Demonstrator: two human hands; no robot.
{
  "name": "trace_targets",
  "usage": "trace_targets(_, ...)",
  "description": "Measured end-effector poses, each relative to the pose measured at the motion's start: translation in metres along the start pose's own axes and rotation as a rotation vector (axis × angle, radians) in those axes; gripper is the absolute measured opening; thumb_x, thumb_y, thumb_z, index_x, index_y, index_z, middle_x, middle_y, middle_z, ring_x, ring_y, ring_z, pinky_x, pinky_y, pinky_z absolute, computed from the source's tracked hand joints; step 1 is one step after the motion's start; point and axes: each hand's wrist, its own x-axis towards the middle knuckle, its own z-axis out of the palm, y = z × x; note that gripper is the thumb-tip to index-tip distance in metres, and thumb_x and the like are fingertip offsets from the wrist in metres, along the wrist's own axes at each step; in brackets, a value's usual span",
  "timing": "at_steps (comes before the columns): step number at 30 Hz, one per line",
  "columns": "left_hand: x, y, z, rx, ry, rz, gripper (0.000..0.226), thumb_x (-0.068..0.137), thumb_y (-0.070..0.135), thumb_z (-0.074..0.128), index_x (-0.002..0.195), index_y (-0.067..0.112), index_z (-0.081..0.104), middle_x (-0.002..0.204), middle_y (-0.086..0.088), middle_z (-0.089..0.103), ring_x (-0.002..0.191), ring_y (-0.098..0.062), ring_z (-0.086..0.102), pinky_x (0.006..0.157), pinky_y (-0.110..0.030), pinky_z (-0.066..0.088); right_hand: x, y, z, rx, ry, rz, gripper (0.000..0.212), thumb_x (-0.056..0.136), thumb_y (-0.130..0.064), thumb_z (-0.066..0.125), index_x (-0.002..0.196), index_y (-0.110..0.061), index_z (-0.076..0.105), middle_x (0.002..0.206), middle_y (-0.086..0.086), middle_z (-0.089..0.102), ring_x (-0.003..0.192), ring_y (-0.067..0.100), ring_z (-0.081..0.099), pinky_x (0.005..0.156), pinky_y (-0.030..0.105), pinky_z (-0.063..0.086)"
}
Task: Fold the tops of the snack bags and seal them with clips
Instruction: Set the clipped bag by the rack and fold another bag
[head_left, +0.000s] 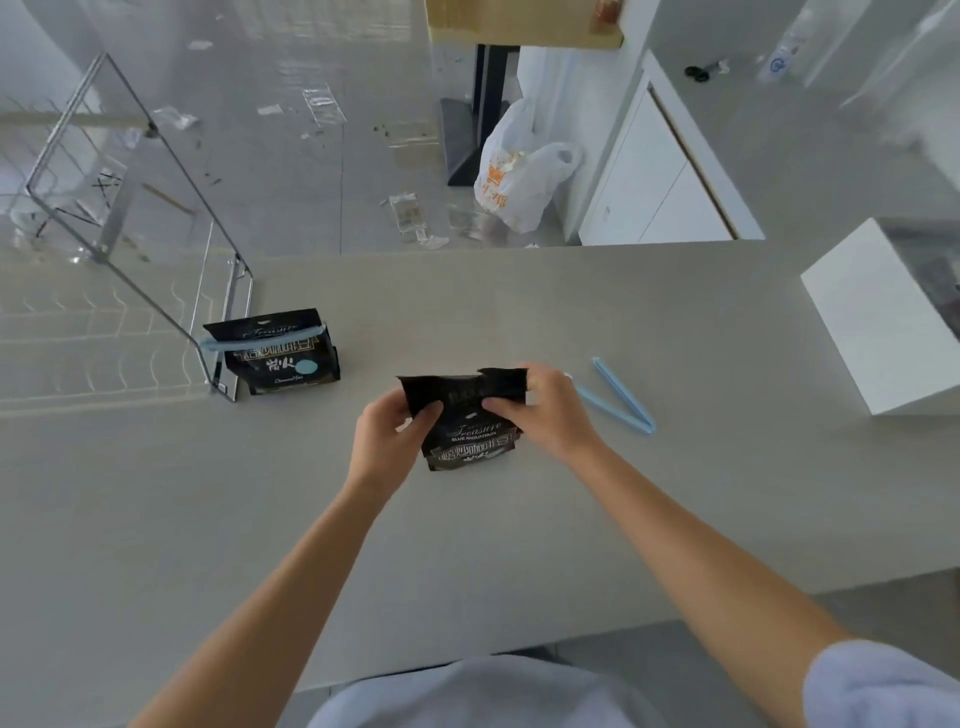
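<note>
A black snack bag (470, 431) stands in the middle of the grey table (519, 545). My left hand (387, 434) grips its top left corner and my right hand (543, 410) grips its top right, with the top edge bent over between them. A light blue clip (623, 397) lies open in a V on the table just right of my right hand. A second black snack bag (283, 356) stands at the left, its top held shut by another light blue clip (260, 340).
A wire dish rack (130, 208) stands at the table's left side, close to the clipped bag. A white box (883, 317) sits at the right edge. Beyond the table, a plastic shopping bag (519, 171) and scattered wrappers lie on the floor.
</note>
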Motion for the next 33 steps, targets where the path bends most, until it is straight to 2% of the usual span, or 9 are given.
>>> trace_targets(4, 0.002, -0.002, -0.002, -0.061, 0.005, -0.026, 0.024, 0.084, 0.010, 0.064, 0.085, 0.034, 0.067, 0.089, 0.004, 0.072, 0.087, -0.017, 0.068, 0.075, -0.027, 0.054, -0.006, 0.008, -0.004, 0.131, -0.105, -0.012, 0.029, 0.078, -0.010, 0.071, 0.107, -0.014, 0.069, 0.108, 0.000, 0.071, 0.101, 0.010, 0.064, 0.094, 0.025, 0.048)
trace_targets(10, 0.004, -0.011, 0.007, -0.004, -0.101, -0.142, 0.021, 0.079, 0.018, 0.071, 0.087, 0.036, 0.066, 0.100, 0.009, 0.068, 0.095, -0.012, 0.064, 0.081, -0.020, 0.047, -0.008, 0.013, -0.002, 0.193, -0.031, -0.007, 0.029, 0.078, -0.008, 0.071, 0.105, -0.013, 0.064, 0.100, 0.001, 0.070, 0.093, 0.016, 0.065, 0.086, 0.013, 0.046)
trace_targets(14, 0.004, -0.013, 0.010, -0.047, -0.083, -0.190, 0.011, 0.082, 0.018, 0.068, 0.088, 0.027, 0.068, 0.104, 0.006, 0.062, 0.094, -0.012, 0.061, 0.062, -0.010, 0.049, -0.012, 0.018, -0.001, 0.251, -0.034, 0.053, 0.031, 0.078, -0.011, 0.071, 0.106, -0.017, 0.057, 0.099, -0.002, 0.071, 0.096, 0.011, 0.066, 0.087, 0.027, 0.051)
trace_targets(16, 0.003, -0.014, 0.010, -0.037, -0.112, -0.211, 0.010, 0.083, 0.020, 0.067, 0.091, 0.026, 0.066, 0.105, 0.006, 0.061, 0.094, -0.011, 0.061, 0.063, -0.011, 0.048, -0.013, 0.021, -0.002, 0.268, -0.048, 0.047, 0.027, 0.079, -0.011, 0.070, 0.102, -0.017, 0.059, 0.097, 0.000, 0.072, 0.095, 0.012, 0.067, 0.088, 0.029, 0.051)
trace_targets(20, 0.006, -0.011, 0.007, -0.050, -0.187, -0.245, 0.020, 0.078, 0.017, 0.071, 0.094, 0.029, 0.066, 0.103, 0.002, 0.067, 0.090, -0.008, 0.064, 0.064, -0.012, 0.048, -0.013, 0.021, -0.006, 0.206, -0.171, 0.020, 0.029, 0.077, -0.011, 0.073, 0.090, -0.036, 0.065, 0.091, -0.015, 0.069, 0.090, -0.007, 0.062, 0.085, 0.014, 0.044)
trace_targets(22, 0.007, -0.009, 0.009, -0.003, -0.247, -0.216, 0.026, 0.075, 0.014, 0.074, 0.098, 0.024, 0.067, 0.099, 0.002, 0.068, 0.087, -0.006, 0.064, 0.062, -0.011, 0.047, -0.013, 0.022, -0.004, 0.187, -0.217, 0.034, 0.033, 0.074, -0.009, 0.075, 0.093, -0.035, 0.066, 0.089, -0.020, 0.067, 0.087, -0.012, 0.060, 0.086, 0.017, 0.047)
trace_targets(25, 0.005, -0.010, 0.015, -0.015, -0.211, -0.141, 0.024, 0.074, 0.004, 0.073, 0.091, 0.020, 0.070, 0.083, 0.010, 0.071, 0.073, 0.001, 0.065, 0.062, -0.011, 0.048, -0.014, 0.023, 0.003, 0.219, -0.134, 0.036, 0.044, 0.072, -0.006, 0.076, 0.098, -0.039, 0.062, 0.095, -0.023, 0.063, 0.089, -0.015, 0.057, 0.087, 0.014, 0.046)
trace_targets(29, 0.007, -0.010, 0.017, 0.050, -0.195, 0.038, 0.026, 0.075, -0.003, 0.071, 0.090, 0.019, 0.070, 0.084, 0.001, 0.071, 0.076, -0.004, 0.066, 0.070, -0.018, 0.053, -0.020, 0.023, 0.010, 0.182, -0.053, -0.003, 0.046, 0.074, -0.010, 0.076, 0.114, -0.025, 0.060, 0.109, 0.002, 0.066, 0.101, 0.010, 0.060, 0.088, 0.018, 0.045)
trace_targets(33, 0.005, -0.009, 0.017, 0.041, -0.179, 0.013, 0.028, 0.078, 0.002, 0.069, 0.086, 0.029, 0.068, 0.084, 0.007, 0.071, 0.077, -0.004, 0.067, 0.067, -0.017, 0.053, -0.024, 0.023, 0.013, 0.183, 0.001, 0.007, 0.014, 0.082, -0.014, 0.069, 0.096, -0.012, 0.069, 0.091, 0.005, 0.070, 0.090, 0.020, 0.064, 0.082, 0.035, 0.049)
